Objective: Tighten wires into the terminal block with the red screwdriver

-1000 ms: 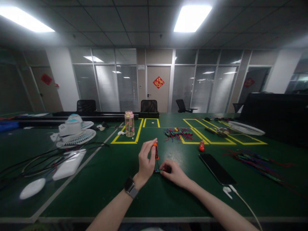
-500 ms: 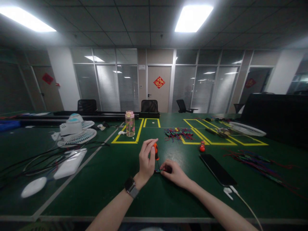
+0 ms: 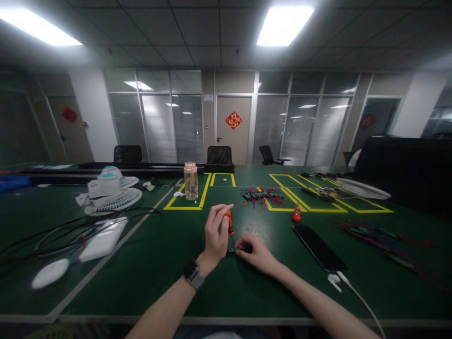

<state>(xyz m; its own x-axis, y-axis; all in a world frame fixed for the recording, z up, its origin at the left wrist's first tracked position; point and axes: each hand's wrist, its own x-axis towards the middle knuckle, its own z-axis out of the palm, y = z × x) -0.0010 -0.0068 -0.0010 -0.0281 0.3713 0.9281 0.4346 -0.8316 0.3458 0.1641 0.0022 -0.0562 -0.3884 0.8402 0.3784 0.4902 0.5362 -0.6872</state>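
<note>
My left hand (image 3: 216,230), with a watch (image 3: 192,273) on its wrist, is closed around the orange-and-black handle of a screwdriver (image 3: 230,223). The screwdriver stands nearly upright, its shaft pointing down at a small green circuit board (image 3: 231,250) on the table. Whether the tip touches the board is too small to tell. From the right, my right hand (image 3: 254,253) pinches the board's edge between thumb and fingers. A dark part shows by its fingers, mostly hidden.
A black phone (image 3: 319,248) with a white cable lies right of my hands, near white earbuds (image 3: 334,282) and a red bottle-like object (image 3: 296,215). Wired boards (image 3: 263,197) lie ahead and more wires (image 3: 379,245) at right. A water bottle (image 3: 191,182) and fan (image 3: 113,193) stand left.
The screwdriver handle has turned and tilted slightly in my left hand. Both hands stay in nearly the same place at the board.
</note>
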